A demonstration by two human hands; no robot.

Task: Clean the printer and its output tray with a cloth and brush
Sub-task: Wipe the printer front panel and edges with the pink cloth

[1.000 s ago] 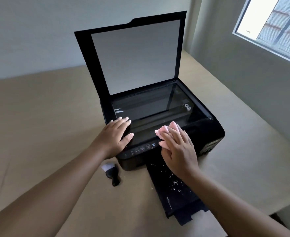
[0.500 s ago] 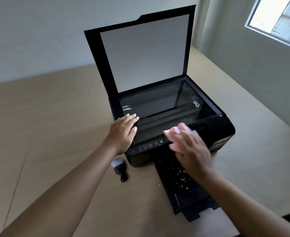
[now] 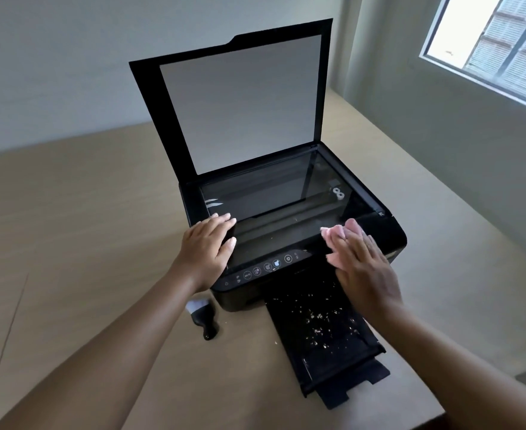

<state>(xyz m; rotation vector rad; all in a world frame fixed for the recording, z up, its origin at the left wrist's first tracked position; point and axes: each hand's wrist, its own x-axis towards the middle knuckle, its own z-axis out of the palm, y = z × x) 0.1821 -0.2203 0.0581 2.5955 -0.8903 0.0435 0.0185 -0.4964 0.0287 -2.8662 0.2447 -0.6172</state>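
A black printer [image 3: 388,234] stands on the table with its scanner lid [image 3: 240,97] raised upright over the glass [image 3: 271,193]. My left hand [image 3: 207,249] lies flat on the printer's front left corner, fingers spread, holding nothing. My right hand [image 3: 364,262] presses a pink cloth [image 3: 334,232] onto the front right of the glass; most of the cloth is hidden under my palm. The output tray [image 3: 323,330] sticks out towards me, strewn with pale crumbs. A small black brush [image 3: 204,318] with white bristles lies on the table left of the tray.
The tan table [image 3: 85,228] ends in an edge on the right and near me. Grey walls stand behind the printer and to the right. A window [image 3: 497,41] is at the upper right. Control buttons [image 3: 267,266] line the printer's front panel.
My right hand has slid the pink cloth to the right along the front of the glass. My left hand stays on the front left corner. The view has shifted slightly.
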